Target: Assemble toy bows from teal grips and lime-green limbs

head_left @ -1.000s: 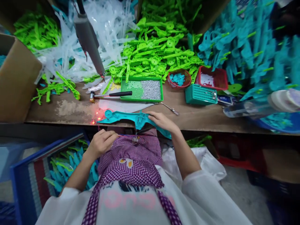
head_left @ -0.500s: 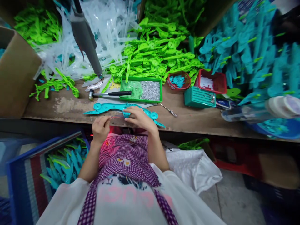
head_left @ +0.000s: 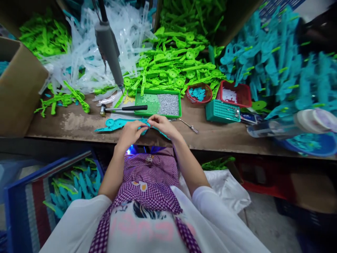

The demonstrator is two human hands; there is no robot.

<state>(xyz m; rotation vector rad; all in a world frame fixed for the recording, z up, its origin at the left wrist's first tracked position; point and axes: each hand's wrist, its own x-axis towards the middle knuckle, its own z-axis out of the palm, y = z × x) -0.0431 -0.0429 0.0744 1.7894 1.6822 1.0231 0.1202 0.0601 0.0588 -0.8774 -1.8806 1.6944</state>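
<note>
The wooden workbench [head_left: 79, 123] carries heaps of plastic parts: a teal pile [head_left: 276, 70] at the right, a green pile [head_left: 173, 66] in the middle, a clear pile [head_left: 81, 59] at the left. A blue crate [head_left: 28, 186] of teal parts stands below the bench at the left. A grey powered driver [head_left: 109, 52] hangs tip-down over the bench. Behind the hands lies a green tray [head_left: 158, 103] of small silver screws, with a hammer [head_left: 122, 109] just beside it. The teal part [head_left: 116, 123] lies flat at the near bench edge. The left hand [head_left: 131, 133] and right hand [head_left: 162, 124] rest on its middle, fingers curled down onto it, pinching it.
</note>
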